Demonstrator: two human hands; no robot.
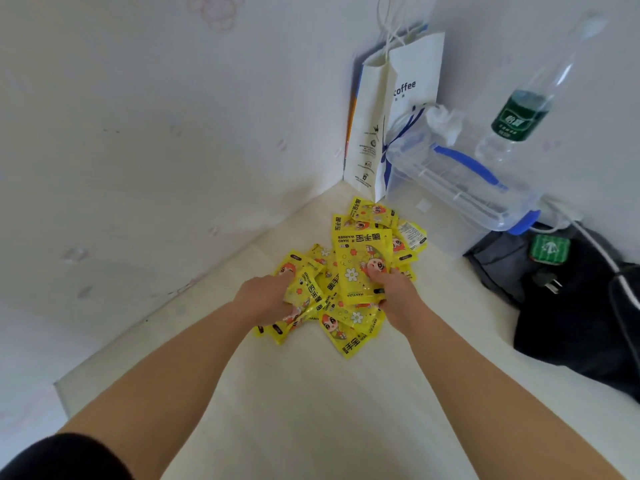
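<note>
A heap of several yellow hand-warmer packets (349, 317) lies on a pale surface (311, 410) in a room corner. My right hand (394, 292) pinches one packet (360, 261) by its lower edge and holds it upright above the heap, its printed face toward me. My left hand (266, 296) is dug into the left side of the heap, its fingers curled round a few crumpled packets (304, 292). More packets (405, 233) lie flat behind the raised one.
A white paper coffee bag (398, 109) stands in the corner against the wall. A clear plastic box with a blue handle (457, 188) sits beside it, then a water bottle (523, 109). A black bag (571, 306) with a plug and white cable lies at right.
</note>
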